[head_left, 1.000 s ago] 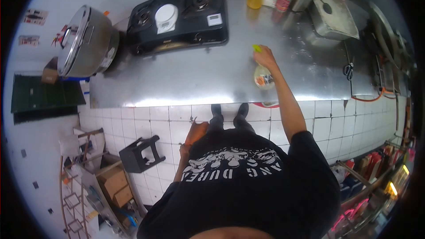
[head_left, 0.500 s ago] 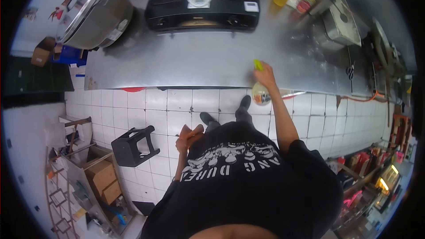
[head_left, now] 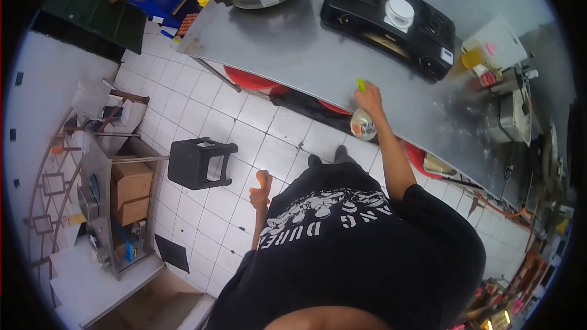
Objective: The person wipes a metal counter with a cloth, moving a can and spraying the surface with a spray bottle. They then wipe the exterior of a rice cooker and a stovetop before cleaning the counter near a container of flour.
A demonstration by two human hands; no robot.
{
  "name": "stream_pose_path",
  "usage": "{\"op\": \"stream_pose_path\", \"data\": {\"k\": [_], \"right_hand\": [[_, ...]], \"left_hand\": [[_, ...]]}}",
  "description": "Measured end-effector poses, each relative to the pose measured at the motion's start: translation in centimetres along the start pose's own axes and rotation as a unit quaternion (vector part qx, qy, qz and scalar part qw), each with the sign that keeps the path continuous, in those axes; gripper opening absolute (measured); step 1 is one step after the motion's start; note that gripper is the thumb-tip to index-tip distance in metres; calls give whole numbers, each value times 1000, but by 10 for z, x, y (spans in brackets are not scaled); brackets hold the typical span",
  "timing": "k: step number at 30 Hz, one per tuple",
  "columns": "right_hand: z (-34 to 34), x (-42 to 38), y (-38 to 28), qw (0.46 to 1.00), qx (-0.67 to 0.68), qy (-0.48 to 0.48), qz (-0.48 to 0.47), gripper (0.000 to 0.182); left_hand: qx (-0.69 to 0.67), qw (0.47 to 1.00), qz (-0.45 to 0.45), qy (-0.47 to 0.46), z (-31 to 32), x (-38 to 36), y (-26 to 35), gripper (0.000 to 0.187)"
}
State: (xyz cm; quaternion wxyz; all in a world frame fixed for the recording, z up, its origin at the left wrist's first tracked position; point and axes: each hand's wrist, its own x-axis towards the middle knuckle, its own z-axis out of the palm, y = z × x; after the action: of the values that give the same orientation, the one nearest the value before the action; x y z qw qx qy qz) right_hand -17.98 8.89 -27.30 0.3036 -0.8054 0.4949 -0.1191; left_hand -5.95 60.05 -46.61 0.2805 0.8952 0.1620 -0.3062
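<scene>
Right hand (head_left: 370, 99) closed around the neck of the clear bottle (head_left: 363, 127) (green top showing), right by the front edge of the desk (head_left: 293, 55); left hand (head_left: 260, 196) curled on an orange-brown item (head_left: 263, 178), too unclear to name, near the black stool (head_left: 194, 164).
</scene>
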Motion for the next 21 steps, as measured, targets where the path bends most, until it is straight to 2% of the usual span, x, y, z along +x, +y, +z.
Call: {"op": "stream_pose_path", "data": {"k": [3,5,7,9,14,15,16,17,19,21], "right_hand": [[9,-25,-10,999,18,36,-25,28],[12,-35,-20,998,47,-27,-20,28],[29,-22,-32,998,33,-29,-55,28],[47,-12,-63,992,24,-82,-90,29],[104,18,-126,982,57,-114,-143,31],[115,25,-130,979,50,-127,-151,31],[130,30,-130,983,51,-80,-158,34],[126,42,-136,983,53,-77,-158,34],[108,72,-143,988,49,-120,-81,46],[90,105,-132,991,33,-108,-72,46]], "left_hand": [[-8,999,9,33,2,-2,-6,57],[5,999,4,52,5,-5,-16,48],[27,997,-5,78,7,-8,-17,40],[56,992,-24,112,9,-10,-15,32],[158,923,-132,325,30,8,-5,15],[147,939,-111,292,25,11,1,15],[120,962,-75,234,15,14,5,16],[87,981,-38,172,5,14,8,17],[40,995,18,89,-10,19,19,19],[9,997,62,39,-15,25,35,21]]}}
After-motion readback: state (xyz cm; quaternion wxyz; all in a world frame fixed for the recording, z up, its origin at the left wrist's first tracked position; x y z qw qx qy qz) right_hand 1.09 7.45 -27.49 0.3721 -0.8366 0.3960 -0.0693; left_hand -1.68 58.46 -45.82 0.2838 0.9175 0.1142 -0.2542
